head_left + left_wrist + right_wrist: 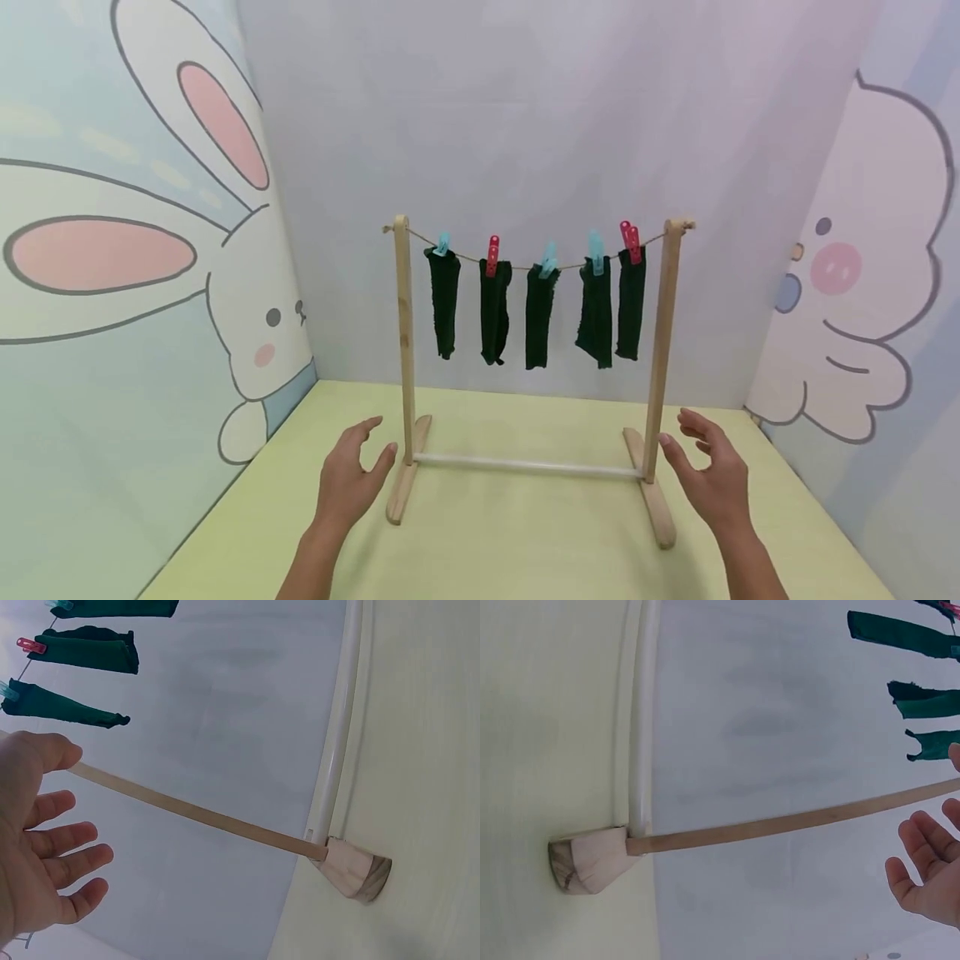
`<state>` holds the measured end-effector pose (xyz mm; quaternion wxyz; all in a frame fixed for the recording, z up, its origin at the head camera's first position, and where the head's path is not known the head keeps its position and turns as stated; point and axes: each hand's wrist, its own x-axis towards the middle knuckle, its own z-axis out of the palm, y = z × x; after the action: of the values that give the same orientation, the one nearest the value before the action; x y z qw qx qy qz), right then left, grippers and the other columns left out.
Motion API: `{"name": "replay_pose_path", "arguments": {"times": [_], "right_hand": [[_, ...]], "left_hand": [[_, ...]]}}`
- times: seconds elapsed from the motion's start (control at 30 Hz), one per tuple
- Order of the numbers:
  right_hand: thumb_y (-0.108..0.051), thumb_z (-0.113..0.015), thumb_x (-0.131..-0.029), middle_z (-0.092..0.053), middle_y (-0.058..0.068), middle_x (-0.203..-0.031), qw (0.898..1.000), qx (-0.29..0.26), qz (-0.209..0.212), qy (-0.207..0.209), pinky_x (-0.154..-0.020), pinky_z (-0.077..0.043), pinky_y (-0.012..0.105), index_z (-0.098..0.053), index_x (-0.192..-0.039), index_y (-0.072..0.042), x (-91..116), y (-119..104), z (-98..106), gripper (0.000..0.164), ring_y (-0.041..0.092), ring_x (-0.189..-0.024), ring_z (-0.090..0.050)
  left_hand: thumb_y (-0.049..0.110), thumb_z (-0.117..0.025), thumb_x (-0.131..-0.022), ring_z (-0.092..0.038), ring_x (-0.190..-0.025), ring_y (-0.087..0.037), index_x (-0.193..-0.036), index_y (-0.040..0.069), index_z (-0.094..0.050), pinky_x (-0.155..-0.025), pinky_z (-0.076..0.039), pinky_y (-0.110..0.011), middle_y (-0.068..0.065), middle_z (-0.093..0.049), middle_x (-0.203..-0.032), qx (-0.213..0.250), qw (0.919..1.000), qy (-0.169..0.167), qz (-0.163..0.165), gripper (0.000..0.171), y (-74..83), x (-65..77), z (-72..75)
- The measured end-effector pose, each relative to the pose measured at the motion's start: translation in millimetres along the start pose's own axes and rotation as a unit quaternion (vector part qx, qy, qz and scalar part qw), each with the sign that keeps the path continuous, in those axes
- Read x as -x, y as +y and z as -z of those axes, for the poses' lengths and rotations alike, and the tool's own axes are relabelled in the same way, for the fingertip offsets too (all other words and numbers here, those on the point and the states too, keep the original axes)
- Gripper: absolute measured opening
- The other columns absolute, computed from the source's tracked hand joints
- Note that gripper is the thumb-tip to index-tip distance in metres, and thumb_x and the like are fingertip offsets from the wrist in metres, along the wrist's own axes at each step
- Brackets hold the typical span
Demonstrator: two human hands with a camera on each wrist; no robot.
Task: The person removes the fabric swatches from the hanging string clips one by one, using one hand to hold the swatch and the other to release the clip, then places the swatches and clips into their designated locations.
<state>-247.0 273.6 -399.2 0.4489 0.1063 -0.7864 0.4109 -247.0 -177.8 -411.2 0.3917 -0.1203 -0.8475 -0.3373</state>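
A small wooden drying rack point(406, 333) stands upright, a thin rope point(517, 267) tied between its two post tops. Several dark green cloth strips point(542, 321) hang from the rope, each under a clothespin. Some pins are light blue, like this clothespin point(442, 243); others are red, like this clothespin point(492, 256). My left hand point(348, 479) is raised just left of the left post, fingers loosely bent around nothing. Beside the right post point(663, 350), my right hand point(712, 479) is held likewise, its palm towards the rack. Both wrist views show relaxed, spread fingers holding nothing.
The rack's wooden feet point(657, 508) rest on a pale yellow tabletop point(517, 542), joined by a white crossbar point(525, 466). Behind stands a plain greyish wall point(555, 125). Side panels carry a cartoon rabbit point(247, 350) on the left and a white cartoon animal point(885, 192) on the right.
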Motion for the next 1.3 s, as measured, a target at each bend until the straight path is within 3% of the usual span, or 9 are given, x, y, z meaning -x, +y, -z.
{"name": "replay_pose_path", "arguments": {"times": [0.13,0.3,0.5,0.77,1.1,1.3], "right_hand": [[0.008,-0.071,-0.074,-0.062,0.016,-0.104,1.0,-0.025,0.001,-0.015,-0.08,-0.038,0.01,-0.058,-0.119,0.004,-3,-9,-3,0.047,-0.004,-0.096,-0.052],[0.008,-0.069,-0.076,-0.061,0.017,-0.103,0.998,-0.046,0.043,-0.027,-0.081,-0.039,0.01,-0.056,-0.121,0.005,-13,-14,-10,0.047,-0.002,-0.097,-0.053],[0.008,-0.07,-0.075,-0.062,0.021,-0.106,0.993,-0.051,0.094,-0.04,-0.083,-0.04,0.011,-0.056,-0.121,0.006,-21,-20,-17,0.048,-0.002,-0.102,-0.053],[0.013,-0.07,-0.073,-0.062,0.02,-0.106,0.993,-0.069,0.086,-0.043,-0.083,-0.04,0.012,-0.056,-0.122,0.004,-27,-35,-26,0.052,0.003,-0.097,-0.056],[0.018,-0.068,-0.069,-0.059,0.029,-0.106,0.988,-0.095,0.106,-0.061,-0.081,-0.042,0.013,-0.054,-0.117,0.013,-41,-87,-31,0.05,0.027,-0.092,-0.058],[0.018,-0.069,-0.069,-0.059,0.027,-0.108,0.984,-0.109,0.116,-0.08,-0.081,-0.044,0.016,-0.052,-0.118,0.013,-46,-97,-36,0.052,0.038,-0.091,-0.058]], "left_hand": [[0.012,-0.072,-0.08,-0.058,-0.098,-0.033,-0.118,0.001,-0.059,-0.07,-0.048,-0.049,-0.016,-0.06,-0.111,0.019,0.9997,-0.004,0.015,0.042,5.5,-1.9,-4.7],[0.012,-0.071,-0.081,-0.057,-0.101,-0.034,-0.12,0.002,-0.058,-0.068,-0.048,-0.048,-0.016,-0.059,-0.111,0.05,0.9983,-0.011,0.029,0.042,12.0,-10.1,-12.0],[0.008,-0.072,-0.08,-0.057,-0.102,-0.032,-0.12,0.002,-0.058,-0.075,-0.048,-0.048,-0.015,-0.059,-0.112,0.094,0.9947,-0.01,0.041,0.043,20.4,-19.6,-18.3],[0.011,-0.071,-0.082,-0.058,-0.102,-0.034,-0.12,-0.001,-0.057,-0.077,-0.048,-0.05,-0.016,-0.059,-0.114,0.127,0.9903,-0.013,0.056,0.042,25.9,-30.6,-21.6],[0.017,-0.067,-0.087,-0.054,-0.109,-0.033,-0.128,0.003,-0.052,-0.081,-0.047,-0.049,-0.014,-0.054,-0.124,0.16,0.9814,-0.063,0.085,0.046,33.5,-43.3,-22.5],[0.018,-0.068,-0.086,-0.055,-0.108,-0.029,-0.129,0.006,-0.05,-0.084,-0.046,-0.048,-0.013,-0.056,-0.123,0.179,0.9762,-0.078,0.094,0.048,39.0,-50.9,-25.2]]}}
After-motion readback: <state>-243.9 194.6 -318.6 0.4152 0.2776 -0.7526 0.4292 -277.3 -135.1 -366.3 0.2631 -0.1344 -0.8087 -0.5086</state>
